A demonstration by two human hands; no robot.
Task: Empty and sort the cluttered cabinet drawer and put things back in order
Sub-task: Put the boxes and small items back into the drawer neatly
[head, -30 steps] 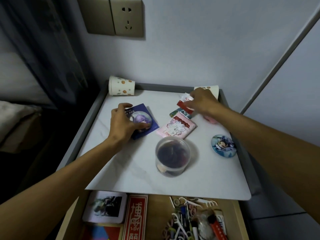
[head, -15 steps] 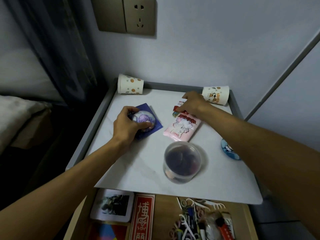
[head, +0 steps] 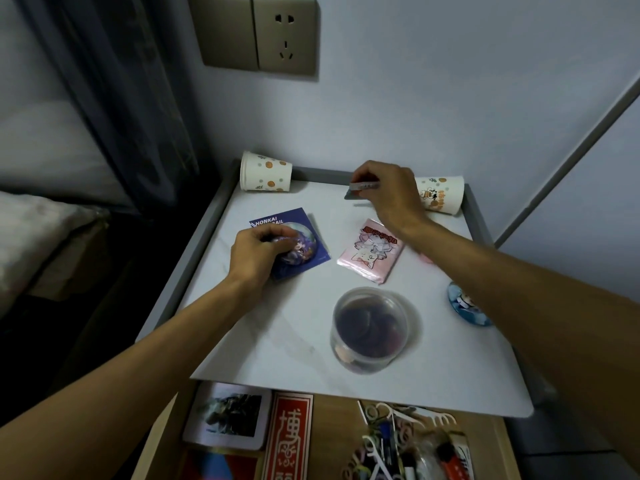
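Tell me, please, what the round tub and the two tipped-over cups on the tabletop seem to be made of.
The round tub looks like clear glossy plastic: dark contents show through it. The left cup and the right cup look like matt paper, judging by dull printed walls.

Clear, glossy plastic tub (head: 369, 329) on a smooth, marble-patterned white top (head: 270, 334). Behind it: pink packet (head: 372, 251) of shiny film; glossy purple badge (head: 299, 247) on matt blue card (head: 273, 220); small packet (head: 363, 186), finish indistinct; two printed paper cups (head: 265, 176) (head: 441, 195). In front: bare wooden drawer (head: 336, 427).
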